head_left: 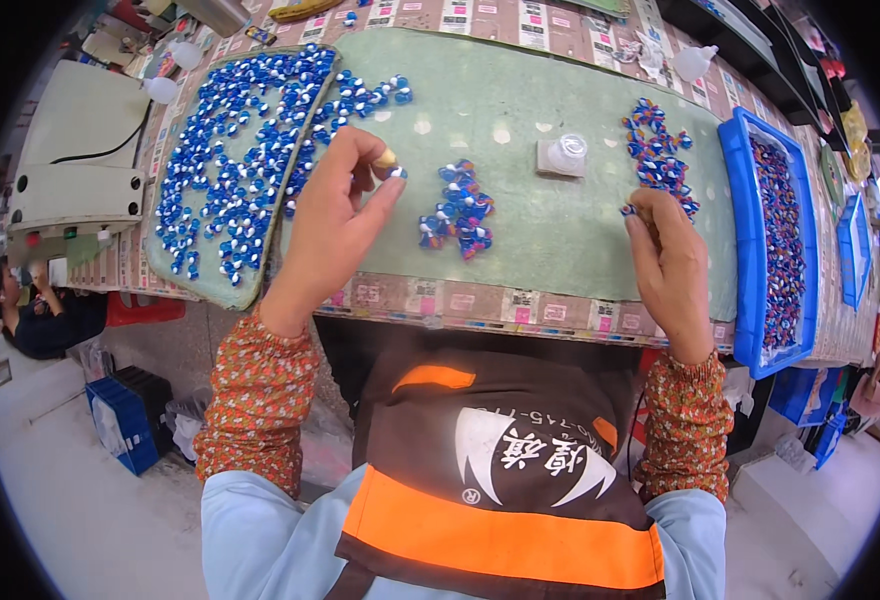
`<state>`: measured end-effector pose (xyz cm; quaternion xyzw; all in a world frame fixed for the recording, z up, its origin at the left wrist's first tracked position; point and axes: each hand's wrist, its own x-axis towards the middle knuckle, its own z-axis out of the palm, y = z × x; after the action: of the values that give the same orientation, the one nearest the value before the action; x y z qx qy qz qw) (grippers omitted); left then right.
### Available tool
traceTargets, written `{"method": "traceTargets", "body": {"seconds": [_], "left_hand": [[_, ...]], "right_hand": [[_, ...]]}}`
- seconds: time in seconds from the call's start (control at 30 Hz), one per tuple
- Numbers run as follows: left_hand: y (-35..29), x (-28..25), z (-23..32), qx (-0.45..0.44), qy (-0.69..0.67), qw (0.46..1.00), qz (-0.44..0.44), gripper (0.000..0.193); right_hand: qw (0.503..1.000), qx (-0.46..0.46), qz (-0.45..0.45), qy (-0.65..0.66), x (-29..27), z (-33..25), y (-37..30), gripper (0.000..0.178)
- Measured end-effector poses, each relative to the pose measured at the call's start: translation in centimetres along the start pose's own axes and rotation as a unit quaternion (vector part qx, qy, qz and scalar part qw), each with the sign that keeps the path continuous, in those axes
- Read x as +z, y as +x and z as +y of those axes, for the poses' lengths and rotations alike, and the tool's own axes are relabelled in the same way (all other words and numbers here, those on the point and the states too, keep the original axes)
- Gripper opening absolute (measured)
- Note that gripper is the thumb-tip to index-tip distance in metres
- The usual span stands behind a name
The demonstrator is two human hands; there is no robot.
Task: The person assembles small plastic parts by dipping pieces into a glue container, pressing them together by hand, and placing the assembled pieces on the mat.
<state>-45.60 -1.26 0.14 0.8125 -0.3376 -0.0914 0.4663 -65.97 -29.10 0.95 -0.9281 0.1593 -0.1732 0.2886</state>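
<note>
My left hand (338, 220) is closed in a pinch over the green mat (540, 245), with a pale cover on one fingertip. Between its thumb and finger shows a small blue-and-white piece (398, 172). My right hand (672, 258) is also pinched, its fingertips around a small dark blue piece (627, 210) whose details are hidden. Just beyond that hand lies a pile of blue, red and orange pieces (660, 160). A similar pile (460, 215) sits mid-mat, between my hands. Many blue-and-white pieces (250, 130) cover a tray left of my left hand, some spilling onto the mat.
A small clear container (566, 153) stands on a pale block near the mat's middle. At the right is a blue bin (743, 250) full of multicoloured pieces. White squeeze bottles (693, 62) stand farther back. A person (45, 310) sits at the far left.
</note>
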Motion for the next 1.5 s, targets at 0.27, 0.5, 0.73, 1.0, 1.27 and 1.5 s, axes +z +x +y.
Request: {"method": "traceTargets", "body": {"seconds": [0.27, 0.5, 0.73, 1.0, 1.27, 1.5], "left_hand": [[-1.0, 0.0, 1.0, -0.07, -0.281, 0.957, -0.03, 0.022], [-2.2, 0.0, 1.4, -0.103, -0.381, 0.916, -0.073, 0.021], [-3.2, 0.8, 2.4, -0.114, -0.406, 0.905, -0.06, 0.023], [-2.9, 0.9, 2.7, -0.189, -0.461, 0.862, -0.088, 0.021], [-3.7, 3.3, 2.5, -0.204, -0.584, 0.776, -0.124, 0.017], [-4.4, 3.9, 3.0, -0.205, -0.592, 0.767, -0.137, 0.017]], "right_hand": [[0.991, -0.124, 0.048, -0.003, 1.3, -1.4, 4.2, 0.018], [0.969, -0.201, 0.036, -0.142, 2.4, -2.1, 6.1, 0.024], [0.967, -0.198, 0.015, -0.161, 2.5, -2.8, 6.4, 0.02], [0.984, -0.168, 0.012, -0.051, 1.8, -2.3, 5.6, 0.021], [0.967, -0.106, -0.043, 0.227, 3.3, -7.4, 1.4, 0.022], [0.957, -0.137, -0.018, 0.257, 4.2, -8.9, 0.3, 0.019]]}}
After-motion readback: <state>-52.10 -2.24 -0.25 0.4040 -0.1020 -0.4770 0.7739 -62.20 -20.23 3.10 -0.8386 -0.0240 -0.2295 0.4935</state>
